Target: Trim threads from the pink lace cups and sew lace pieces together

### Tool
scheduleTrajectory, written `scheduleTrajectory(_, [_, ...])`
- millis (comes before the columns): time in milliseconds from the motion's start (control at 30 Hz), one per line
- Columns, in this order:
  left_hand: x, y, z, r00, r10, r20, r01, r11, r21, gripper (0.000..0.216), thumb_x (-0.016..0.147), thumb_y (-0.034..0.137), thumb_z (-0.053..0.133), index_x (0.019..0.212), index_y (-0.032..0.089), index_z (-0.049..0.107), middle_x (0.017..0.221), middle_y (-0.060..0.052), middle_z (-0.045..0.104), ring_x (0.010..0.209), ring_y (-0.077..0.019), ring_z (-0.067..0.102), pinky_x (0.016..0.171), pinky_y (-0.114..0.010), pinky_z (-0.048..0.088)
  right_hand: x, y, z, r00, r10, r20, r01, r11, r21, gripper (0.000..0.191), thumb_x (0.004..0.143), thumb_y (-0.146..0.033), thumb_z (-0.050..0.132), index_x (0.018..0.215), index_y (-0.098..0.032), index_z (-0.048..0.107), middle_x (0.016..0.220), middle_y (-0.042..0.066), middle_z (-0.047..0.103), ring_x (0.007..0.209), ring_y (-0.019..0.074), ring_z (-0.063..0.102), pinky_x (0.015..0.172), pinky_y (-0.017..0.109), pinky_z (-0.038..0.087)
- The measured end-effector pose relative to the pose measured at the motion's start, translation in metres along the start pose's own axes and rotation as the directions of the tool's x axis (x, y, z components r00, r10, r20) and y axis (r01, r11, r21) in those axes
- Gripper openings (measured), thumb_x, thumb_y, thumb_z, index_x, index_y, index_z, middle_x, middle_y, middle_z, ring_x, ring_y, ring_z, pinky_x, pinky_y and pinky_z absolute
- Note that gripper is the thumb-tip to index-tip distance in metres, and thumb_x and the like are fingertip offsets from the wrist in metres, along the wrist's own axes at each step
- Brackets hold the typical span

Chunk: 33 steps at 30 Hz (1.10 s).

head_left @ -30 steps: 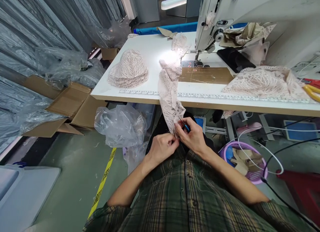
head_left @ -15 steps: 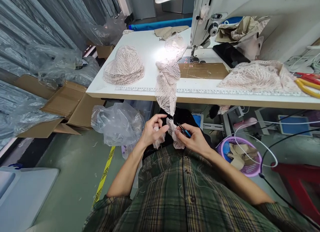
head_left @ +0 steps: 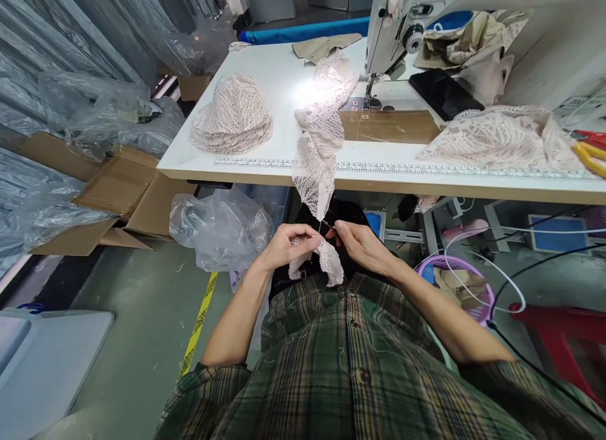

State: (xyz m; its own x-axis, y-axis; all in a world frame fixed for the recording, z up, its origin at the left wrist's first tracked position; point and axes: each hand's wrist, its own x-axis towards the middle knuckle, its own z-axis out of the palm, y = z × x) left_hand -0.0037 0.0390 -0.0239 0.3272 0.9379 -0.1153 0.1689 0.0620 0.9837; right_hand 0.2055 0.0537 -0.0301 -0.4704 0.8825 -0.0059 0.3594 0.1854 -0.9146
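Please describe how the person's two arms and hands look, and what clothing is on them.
Both hands, left hand and right hand, are bare: no gloves, and no rings or watch visible. The forearms are uncovered. A green and tan plaid shirt with buttons has sleeves ending near the elbows.

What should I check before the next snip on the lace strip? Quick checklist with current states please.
1. Left hand pinches the lace strip: ok.
2. Right hand at the strip's lower end, close to the left: ok.
3. Cutting tool in the right hand: cannot tell, hidden in the hand.
4. Strip hangs free over the table edge, not snagged: ok.
5. Strip's upper end lies near the sewing machine needle; whether caught there: cannot tell.
6. Finished lace pile lies apart from the strip: ok.
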Motion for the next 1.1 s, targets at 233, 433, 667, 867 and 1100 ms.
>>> scheduleTrajectory(233, [0.000, -0.001, -0.002, 0.999, 0.003, -0.050, -0.002, 1.000, 0.006, 0.028, 0.076, 0.041, 0.073, 0.077, 0.013, 0.074, 0.074, -0.005, 0.070, 0.068, -0.0144, 0.059, 0.065, -0.024, 0.045, 0.018, -0.005, 0.006, 0.999, -0.045, -0.026, 0.041, 0.990, -0.135, 0.046, 0.098, -0.046, 0.036, 0.070, -0.017, 0.058, 0.057, -0.002, 0.051, 0.053, 0.0113, 0.043, 0.058, 0.026, 0.030])
scheduleTrajectory(433, [0.000, 0.001, -0.001, 0.999, -0.013, -0.036, 0.011, 0.998, -0.056, 0.029, 0.075, 0.041, 0.074, 0.070, 0.013, 0.071, 0.067, -0.003, 0.066, 0.062, -0.0119, 0.055, 0.062, -0.023, 0.043, 0.006, -0.003, 0.008, 0.998, -0.053, 0.014, 0.054, 0.993, -0.102, 0.046, 0.099, -0.048, 0.032, 0.081, -0.017, 0.061, 0.060, -0.002, 0.051, 0.054, 0.0117, 0.043, 0.056, 0.026, 0.029])
scheduleTrajectory(667, [0.001, 0.003, -0.001, 0.999, -0.036, -0.024, 0.034, 0.998, -0.054, 0.030, 0.075, 0.039, 0.074, 0.063, 0.013, 0.065, 0.060, 0.001, 0.056, 0.057, -0.0087, 0.046, 0.056, -0.021, 0.037, 0.010, -0.001, 0.015, 0.993, -0.113, 0.020, 0.115, 0.972, -0.206, 0.044, 0.099, -0.045, 0.035, 0.066, -0.020, 0.047, 0.058, -0.003, 0.044, 0.054, 0.0110, 0.036, 0.057, 0.027, 0.025])
scheduleTrajectory(867, [0.000, -0.002, -0.003, 0.995, -0.101, -0.005, 0.101, 0.994, -0.051, 0.031, 0.078, 0.043, 0.072, 0.077, 0.012, 0.068, 0.062, 0.000, 0.059, 0.053, -0.0077, 0.047, 0.051, -0.019, 0.036, 0.000, 0.013, 0.028, 0.996, -0.034, 0.084, 0.023, 0.991, 0.131, 0.039, 0.089, -0.057, 0.053, 0.088, -0.019, 0.055, 0.068, -0.004, 0.048, 0.061, 0.0113, 0.040, 0.058, 0.024, 0.032])
scheduleTrajectory(1100, [-0.005, 0.003, -0.051, 0.923, -0.308, 0.231, 0.271, 0.946, 0.178, 0.043, 0.064, 0.040, 0.083, 0.093, 0.012, 0.069, 0.053, 0.006, 0.050, 0.047, -0.0055, 0.039, 0.045, -0.018, 0.027, 0.006, 0.031, 0.042, 0.998, 0.051, 0.035, -0.061, 0.921, 0.384, 0.050, 0.081, -0.068, 0.057, 0.074, -0.019, 0.052, 0.064, -0.004, 0.044, 0.058, 0.0105, 0.037, 0.054, 0.024, 0.033])
